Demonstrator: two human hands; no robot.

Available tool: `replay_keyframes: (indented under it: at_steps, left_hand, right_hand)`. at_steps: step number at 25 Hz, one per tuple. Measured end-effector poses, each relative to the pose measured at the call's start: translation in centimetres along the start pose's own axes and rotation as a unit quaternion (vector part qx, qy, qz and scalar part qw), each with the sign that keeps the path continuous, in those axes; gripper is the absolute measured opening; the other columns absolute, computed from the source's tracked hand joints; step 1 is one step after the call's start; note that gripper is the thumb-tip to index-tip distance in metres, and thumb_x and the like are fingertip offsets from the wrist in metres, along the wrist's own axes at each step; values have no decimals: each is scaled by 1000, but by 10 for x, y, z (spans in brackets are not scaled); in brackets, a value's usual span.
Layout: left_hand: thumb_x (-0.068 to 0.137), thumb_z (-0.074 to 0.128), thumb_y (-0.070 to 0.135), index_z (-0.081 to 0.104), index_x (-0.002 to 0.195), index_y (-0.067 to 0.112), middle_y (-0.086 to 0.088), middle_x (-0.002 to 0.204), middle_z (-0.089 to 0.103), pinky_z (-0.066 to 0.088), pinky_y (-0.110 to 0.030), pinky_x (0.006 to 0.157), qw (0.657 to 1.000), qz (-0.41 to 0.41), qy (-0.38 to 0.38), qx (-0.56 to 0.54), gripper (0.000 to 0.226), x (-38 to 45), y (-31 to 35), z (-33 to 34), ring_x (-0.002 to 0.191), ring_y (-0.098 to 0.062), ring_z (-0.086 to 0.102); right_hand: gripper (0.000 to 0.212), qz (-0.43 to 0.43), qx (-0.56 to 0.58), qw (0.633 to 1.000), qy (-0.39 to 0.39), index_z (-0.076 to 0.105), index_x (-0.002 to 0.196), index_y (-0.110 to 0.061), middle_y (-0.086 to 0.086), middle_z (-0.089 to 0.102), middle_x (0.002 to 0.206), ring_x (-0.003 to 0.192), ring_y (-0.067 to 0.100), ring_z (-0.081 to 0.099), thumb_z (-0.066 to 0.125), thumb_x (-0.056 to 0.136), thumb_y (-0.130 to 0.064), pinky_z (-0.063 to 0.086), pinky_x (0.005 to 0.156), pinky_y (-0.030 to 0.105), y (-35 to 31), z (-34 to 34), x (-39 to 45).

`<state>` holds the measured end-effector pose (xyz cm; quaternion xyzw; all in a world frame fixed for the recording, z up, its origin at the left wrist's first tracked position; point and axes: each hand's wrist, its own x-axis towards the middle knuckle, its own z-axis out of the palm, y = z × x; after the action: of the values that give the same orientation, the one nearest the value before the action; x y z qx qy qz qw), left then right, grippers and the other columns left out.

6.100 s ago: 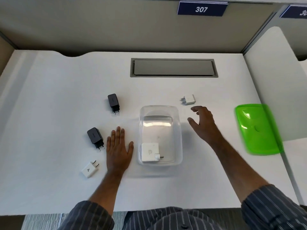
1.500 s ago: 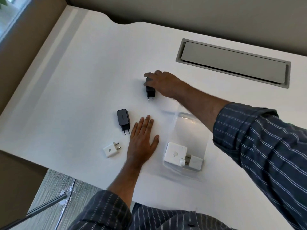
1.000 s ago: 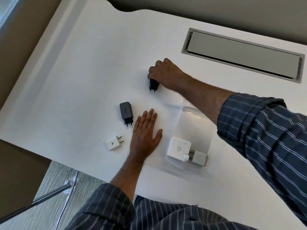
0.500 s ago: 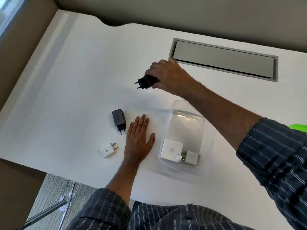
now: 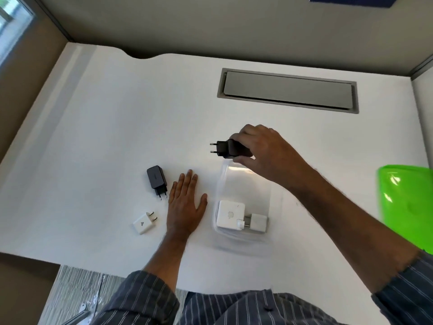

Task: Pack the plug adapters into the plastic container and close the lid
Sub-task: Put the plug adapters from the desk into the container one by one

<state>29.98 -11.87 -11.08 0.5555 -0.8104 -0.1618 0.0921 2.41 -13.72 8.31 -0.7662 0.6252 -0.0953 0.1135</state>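
The far half of the clear plastic container (image 5: pixel 243 184) is unoccupied; two white plug adapters (image 5: pixel 241 216) fill its near end. The flat left hand (image 5: pixel 186 205) blocks its left side.

An apple logo marks the large white adapter (image 5: pixel 230 214); the blue sign's (image 5: pixel 351 0) digits look cropped, unreadable.

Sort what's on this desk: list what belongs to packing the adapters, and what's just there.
Belongs to the job:
held black adapter in the right hand
black adapter on the desk
small white adapter
two white adapters in the clear container
green lid

Just there:
grey cable hatch
blue sign
left hand, flat on the desk
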Motion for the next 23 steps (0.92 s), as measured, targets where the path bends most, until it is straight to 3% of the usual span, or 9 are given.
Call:
replay_keyframes:
  at_steps: [9, 14, 20, 23]
  left_hand:
    - [103, 43, 47, 25, 164, 20, 3, 174, 19, 15, -41, 131, 1000, 8, 9, -5, 69, 0, 1, -2, 162, -16, 11]
    - [102, 44, 44, 27, 163, 19, 2, 174, 20, 16, -42, 131, 1000, 14, 14, -9, 68, 0, 1, -3, 162, -17, 13]
    - [103, 43, 45, 26, 163, 19, 3, 174, 19, 14, -41, 132, 1000, 14, 14, -6, 68, 0, 0, -2, 162, -16, 11]
    - [103, 42, 45, 25, 164, 20, 3, 174, 18, 13, -40, 132, 1000, 10, 12, -4, 68, 0, 0, -2, 162, -15, 10]
  right_hand:
    - [38, 47, -25, 994, -98, 62, 114, -25, -6, 61, 106, 96, 21, 59, 67, 86, -51, 46, 82, 37, 0, 25, -48]
    - [34, 56, -77, 984, -151, 64, 103, -20, -2, 62, 100, 91, 23, 61, 69, 85, -48, 34, 70, 31, -4, 55, -51]
    - [27, 103, -79, 976, -176, 61, 101, -16, 2, 60, 102, 92, 26, 62, 70, 85, -35, 38, 61, 33, -4, 83, -52]
    - [30, 110, -50, 974, -190, 59, 104, -15, 3, 58, 104, 93, 27, 62, 71, 85, -34, 44, 63, 35, -6, 90, -51]
